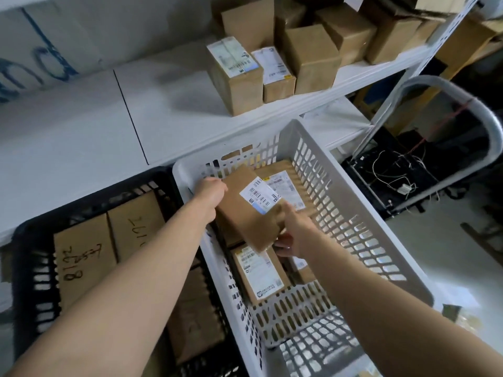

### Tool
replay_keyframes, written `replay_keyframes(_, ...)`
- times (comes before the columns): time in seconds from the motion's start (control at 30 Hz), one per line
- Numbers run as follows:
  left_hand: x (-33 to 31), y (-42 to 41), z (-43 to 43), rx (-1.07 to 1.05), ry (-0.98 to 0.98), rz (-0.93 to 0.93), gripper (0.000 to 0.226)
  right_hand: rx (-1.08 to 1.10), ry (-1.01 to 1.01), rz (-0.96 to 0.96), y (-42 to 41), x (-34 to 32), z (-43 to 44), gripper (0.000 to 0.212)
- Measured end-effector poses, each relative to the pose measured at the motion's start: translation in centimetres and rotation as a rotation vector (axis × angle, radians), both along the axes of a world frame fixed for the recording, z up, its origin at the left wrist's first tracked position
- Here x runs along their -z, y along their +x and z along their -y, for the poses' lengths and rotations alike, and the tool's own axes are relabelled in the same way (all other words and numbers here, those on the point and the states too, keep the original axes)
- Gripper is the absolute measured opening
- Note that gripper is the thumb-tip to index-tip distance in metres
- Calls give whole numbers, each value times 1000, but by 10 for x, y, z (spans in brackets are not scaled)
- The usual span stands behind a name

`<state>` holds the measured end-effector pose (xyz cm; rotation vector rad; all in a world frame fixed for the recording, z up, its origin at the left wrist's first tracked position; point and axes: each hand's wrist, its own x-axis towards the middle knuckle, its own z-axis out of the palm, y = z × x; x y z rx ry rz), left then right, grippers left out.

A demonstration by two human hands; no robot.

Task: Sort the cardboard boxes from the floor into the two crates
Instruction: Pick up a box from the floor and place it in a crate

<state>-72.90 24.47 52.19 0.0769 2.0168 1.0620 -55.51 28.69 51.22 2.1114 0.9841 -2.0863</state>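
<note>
While tilted above the white crate [343,213] at frame centre, the labelled box [237,213] is held two-handed: left hand [211,192] fingers curled over its upper-left edge, right hand [293,232] pinching its lower-right edge.

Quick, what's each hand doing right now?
Left hand: grips the far end of the labelled cardboard box, over the white crate.
Right hand: grips the same box's near end.
</note>
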Motion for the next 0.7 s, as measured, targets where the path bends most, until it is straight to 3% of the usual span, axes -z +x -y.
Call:
replay_keyframes(0.17,25,-24,-4,-41,65,82,60,-20,-88,-9,-23,17,5,46)
replay_keyframes(0.27,34,-25,3,-120,91,117,65,-126,18,40,-29,22,4,40)
replay_keyframes(0.37,37,-10,18,-192,32,167,40,-266,250,150,-35,23,0,47)
replay_keyframes(0.47,37,7,27,-226,65,280,11,-317,331,107,-43,26,-2,42)
replay_keyframes(0.7,27,-4,22,-274,155,273,20,-308,367,32,-53,26,-1,35)
